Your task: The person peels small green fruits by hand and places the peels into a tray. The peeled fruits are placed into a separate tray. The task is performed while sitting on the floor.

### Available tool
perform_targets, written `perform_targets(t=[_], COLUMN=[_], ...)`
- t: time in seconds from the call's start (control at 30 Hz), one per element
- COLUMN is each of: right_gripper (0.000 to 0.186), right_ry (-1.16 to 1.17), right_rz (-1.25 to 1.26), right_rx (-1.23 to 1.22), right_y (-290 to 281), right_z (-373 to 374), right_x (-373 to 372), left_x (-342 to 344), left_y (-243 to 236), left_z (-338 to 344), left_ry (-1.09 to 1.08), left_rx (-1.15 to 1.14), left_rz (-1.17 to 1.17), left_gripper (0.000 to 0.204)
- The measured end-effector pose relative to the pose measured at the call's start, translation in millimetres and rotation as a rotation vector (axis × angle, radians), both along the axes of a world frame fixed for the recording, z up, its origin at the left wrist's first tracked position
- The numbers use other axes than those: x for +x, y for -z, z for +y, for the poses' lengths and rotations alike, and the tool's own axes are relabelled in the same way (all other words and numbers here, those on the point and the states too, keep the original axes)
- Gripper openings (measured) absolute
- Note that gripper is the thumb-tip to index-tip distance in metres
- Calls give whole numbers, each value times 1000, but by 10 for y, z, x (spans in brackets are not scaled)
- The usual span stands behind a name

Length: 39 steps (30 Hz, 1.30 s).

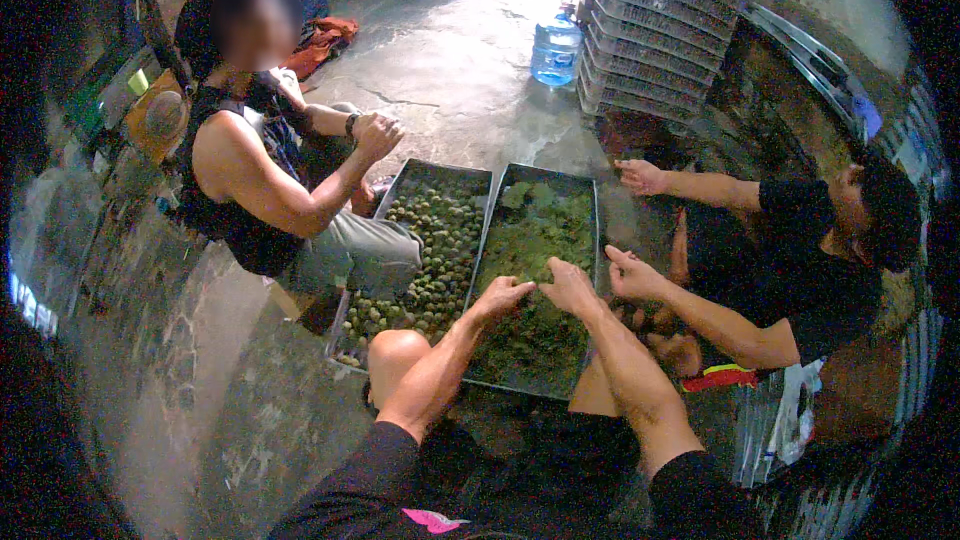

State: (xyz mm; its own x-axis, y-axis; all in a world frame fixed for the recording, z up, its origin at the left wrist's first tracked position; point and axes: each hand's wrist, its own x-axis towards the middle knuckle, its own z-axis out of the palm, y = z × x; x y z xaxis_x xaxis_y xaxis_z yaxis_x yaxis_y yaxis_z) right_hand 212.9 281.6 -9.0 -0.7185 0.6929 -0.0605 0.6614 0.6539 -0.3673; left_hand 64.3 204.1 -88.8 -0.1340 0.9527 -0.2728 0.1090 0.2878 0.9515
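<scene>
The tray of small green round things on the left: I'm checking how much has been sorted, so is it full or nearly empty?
Nearly full. The left tray is covered by small green balls almost rim to rim; its near end is hidden behind a knee.

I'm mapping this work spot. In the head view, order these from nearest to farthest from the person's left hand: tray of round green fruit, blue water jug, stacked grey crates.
From the left hand:
1. Tray of round green fruit, just left.
2. Blue water jug, far ahead.
3. Stacked grey crates, beyond, ahead right.

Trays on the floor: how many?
2. Dark rectangular tray of round green fruits lies left; dark rectangular tray of green leafy matter lies right, under the person's hands. Others may be hidden.
</scene>
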Motion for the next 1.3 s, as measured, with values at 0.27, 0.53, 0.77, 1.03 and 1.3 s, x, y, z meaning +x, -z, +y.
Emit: perform_targets(t=[0.27, 0.53, 0.77, 1.03, 1.3], right_gripper=[32, 33, 34, 27, 32], right_ry=[63, 44, 79, -113, 85], right_rz=[-184, -282, -187, 150, 148], right_rx=[28, -98, 10, -95, -42], right_y=[117, 257, -47, 274, 247], right_z=[24, 132, 27, 54, 54], right_x=[48, 213, 63, 101, -13], left_x=[131, 212, 167, 46, 75], left_y=[188, 198, 251, 340, 138], left_z=[192, 158, 195, 184, 90], left_ry=[22, 224, 49, 10, -178], left_rx=[56, 41, 70, 26, 78], left_rz=[272, 179, 539, 117, 237], left_gripper=[46, 43, 44, 38, 41])
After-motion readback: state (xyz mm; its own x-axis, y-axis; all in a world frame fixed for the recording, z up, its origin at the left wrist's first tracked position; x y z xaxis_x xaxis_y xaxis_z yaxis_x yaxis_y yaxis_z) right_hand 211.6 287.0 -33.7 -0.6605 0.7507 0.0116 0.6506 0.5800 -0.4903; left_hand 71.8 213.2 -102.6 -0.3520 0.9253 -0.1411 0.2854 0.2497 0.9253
